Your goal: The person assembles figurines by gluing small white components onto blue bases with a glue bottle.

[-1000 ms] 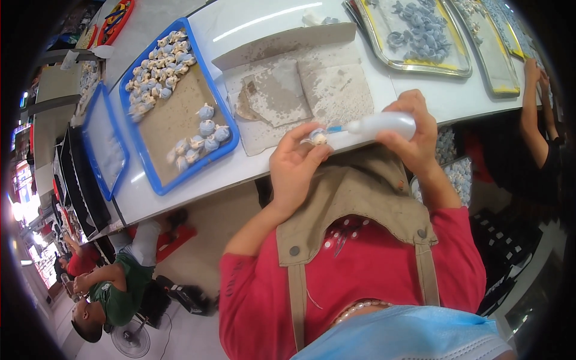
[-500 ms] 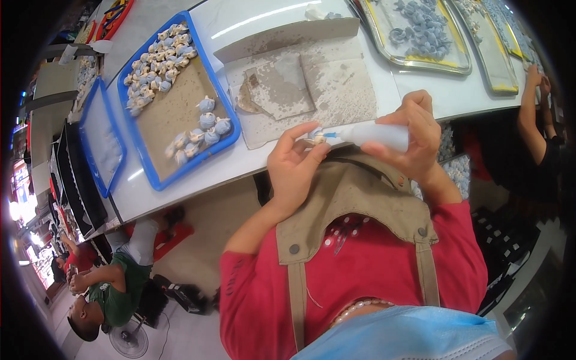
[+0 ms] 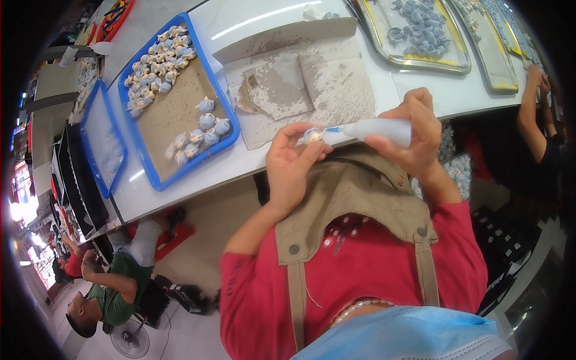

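Translucent pale plastic: one squeeze bottle [image 3: 387, 130], in the right hand [image 3: 423, 141], thumb beneath and fingers above closed round its body. Writing: dark marks on the left red sleeve [image 3: 246, 282] are too small for me to read over this feed. Counts: one bottle; one small round piece [image 3: 312, 135], blue and cream, pinched between thumb and fingers of the left hand [image 3: 288, 165]. In the blue tray [image 3: 165, 126] I count about nine similar pieces in the near group; the far cluster overlaps too much to count. At upper right, a metal tray [image 3: 420, 63] bears a heap of grey-blue curled bits [image 3: 420, 30], uncounted. Axis: bottle nearly level, long axis left to right, blue tip [image 3: 332, 129] pointing to the person's left, at the piece. Tip and piece are very close; I cannot tell whether they touch. Both sit at the near edge of the white table [image 3: 180, 191], beside the stained cardboard sheet [image 3: 342, 84]
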